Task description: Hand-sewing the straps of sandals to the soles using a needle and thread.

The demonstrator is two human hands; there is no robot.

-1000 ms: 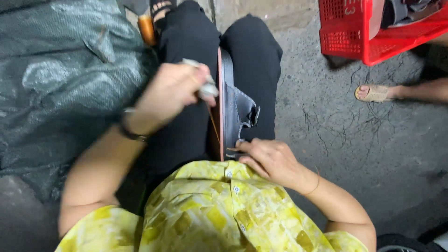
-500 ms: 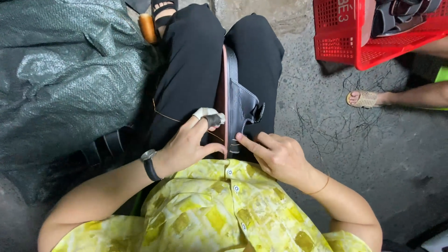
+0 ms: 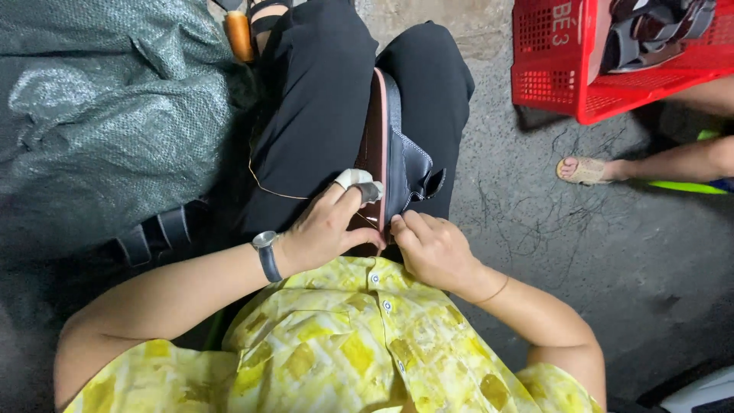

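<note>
While both hands (image 3: 329,229) (image 3: 432,248) pinch it, stiff leather sandal (image 3: 394,160) — seemingly stitched.

Grey concrete floor (image 3: 612,252), cracked, loose threads scattered at three o'clock. Red crate (image 3: 566,76) at one o'clock. Dark tarp (image 3: 99,107) at ten o'clock.

1. A dark shoe (image 3: 401,164) with a brown sole is held on edge between the knees.
2. The sole's edge is touched by the left hand (image 3: 325,229), whose fingers (image 3: 353,179) are taped.
3. The shoe's heel end is pinched by the right hand (image 3: 434,248).
4. A red crate (image 3: 550,73) is seen on the concrete floor (image 3: 596,252).
</note>
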